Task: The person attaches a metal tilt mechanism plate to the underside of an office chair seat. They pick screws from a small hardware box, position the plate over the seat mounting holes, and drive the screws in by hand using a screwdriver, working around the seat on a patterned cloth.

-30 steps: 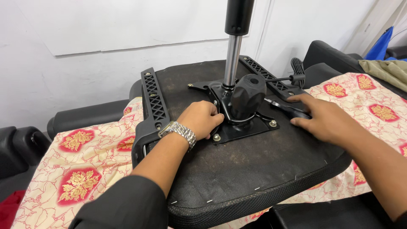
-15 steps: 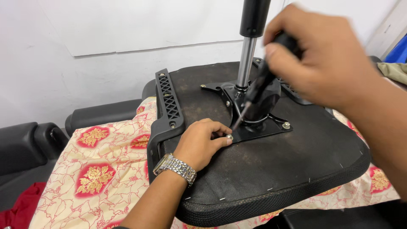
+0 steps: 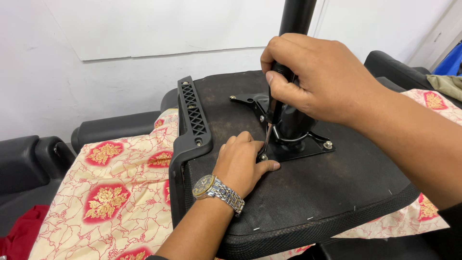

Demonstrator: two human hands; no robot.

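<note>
An upturned black chair seat (image 3: 313,192) lies on a patterned cloth, with a black metal mounting plate (image 3: 308,149) and a gas-lift column (image 3: 297,17) bolted on top. My right hand (image 3: 322,82) is shut on a black-handled screwdriver (image 3: 272,113), held upright with its tip on the front-left bolt (image 3: 263,156) of the plate. My left hand (image 3: 243,161), with a silver wristwatch (image 3: 217,191), rests on the seat and its fingers steady that bolt beside the tip. Another bolt (image 3: 327,144) shows at the plate's right corner.
A black armrest bracket (image 3: 192,120) runs along the seat's left edge. The cream cloth with red and gold motifs (image 3: 110,192) covers a black sofa (image 3: 29,159). A white wall is behind. Red fabric (image 3: 19,236) lies at the lower left.
My right hand picked up the screwdriver from the seat's right side and brought it upright over the front-left bolt. My left hand stayed at that bolt. The view moved closer.
</note>
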